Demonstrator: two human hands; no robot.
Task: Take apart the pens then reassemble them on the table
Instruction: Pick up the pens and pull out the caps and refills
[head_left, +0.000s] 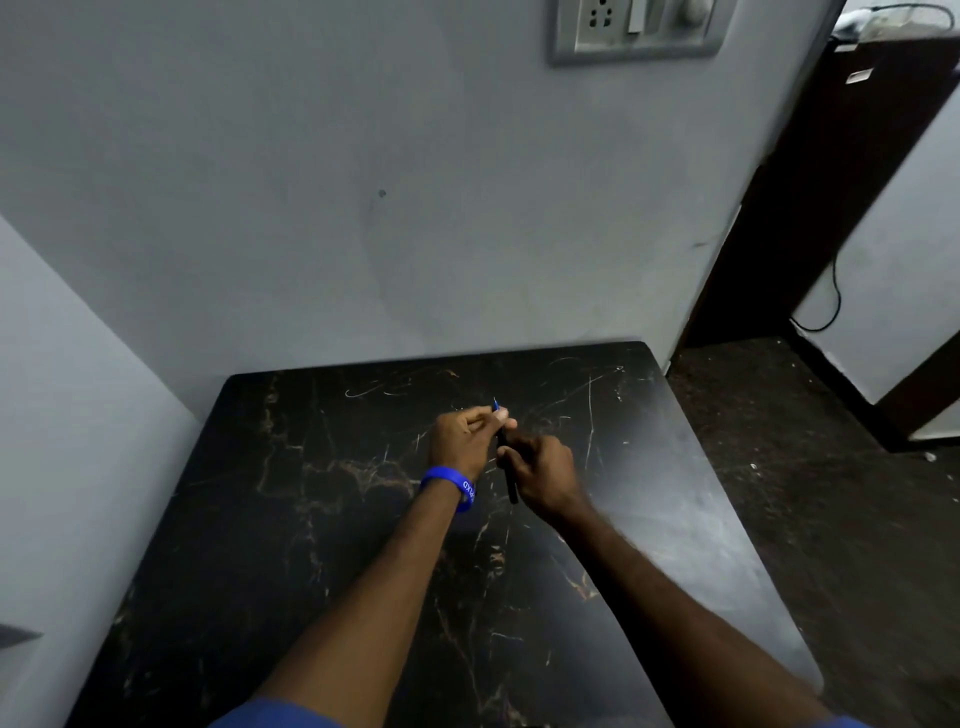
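Observation:
Both hands meet above the middle of a black marble-patterned table (311, 519). My right hand (543, 475) grips a thin dark pen barrel (511, 483) that points down toward me. My left hand (462, 439), with a blue wristband, pinches the pen's upper end, where a small blue tip (495, 404) sticks out past the fingertips. The middle of the pen is hidden by the fingers. I see no other pen parts on the table.
The table stands in a corner against grey walls. A switch and socket plate (636, 28) is high on the back wall. To the right are a dark floor (779, 415), a dark wooden door frame (810, 171) and a hanging black cable (831, 306).

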